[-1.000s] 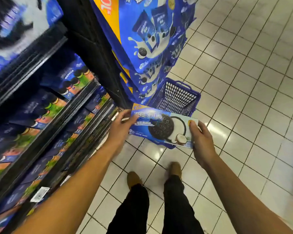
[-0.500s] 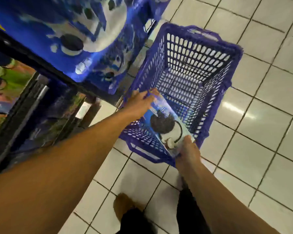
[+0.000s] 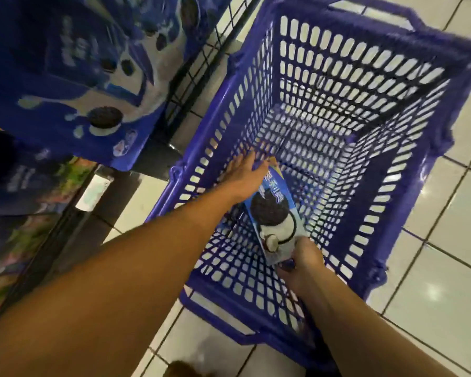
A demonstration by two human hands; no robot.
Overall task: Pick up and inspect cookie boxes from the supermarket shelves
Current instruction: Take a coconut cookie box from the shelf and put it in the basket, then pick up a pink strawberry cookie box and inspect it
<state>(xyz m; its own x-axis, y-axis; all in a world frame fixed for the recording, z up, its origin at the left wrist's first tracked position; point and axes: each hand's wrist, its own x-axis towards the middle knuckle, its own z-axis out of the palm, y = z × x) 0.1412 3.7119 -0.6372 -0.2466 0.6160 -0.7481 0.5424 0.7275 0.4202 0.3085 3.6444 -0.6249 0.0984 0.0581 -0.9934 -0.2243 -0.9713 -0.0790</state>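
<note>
Cookie box (image 3: 275,213) sits tilted inside the basket (image 3: 392,85), printed face up, its long axis running from the basket's near wall toward the far one; we hold it by both ends, above the basket floor and toward the near-left corner; whether its far end already touches the mesh, we cannot tell. Our right hand (image 3: 303,261) is closed on the near end, just inside the basket's near rim, fingers wrapped under the box; our left hand (image 3: 245,172) lies over the far end, fingers fairly straight and spread along the edge, more a steadying hold than a firm clamp, close to the basket's left wall. The right hand looks like the one carrying the weight, so we judge the coming move turns on it: lower along the box's long axis until it lies flat on the basket floor, then let go. Left of the basket stand the blue display packs (image 3: 74,77) and the lower shelf (image 3: 38,208), with white floor tiles (image 3: 446,268) to the basket's right.
</note>
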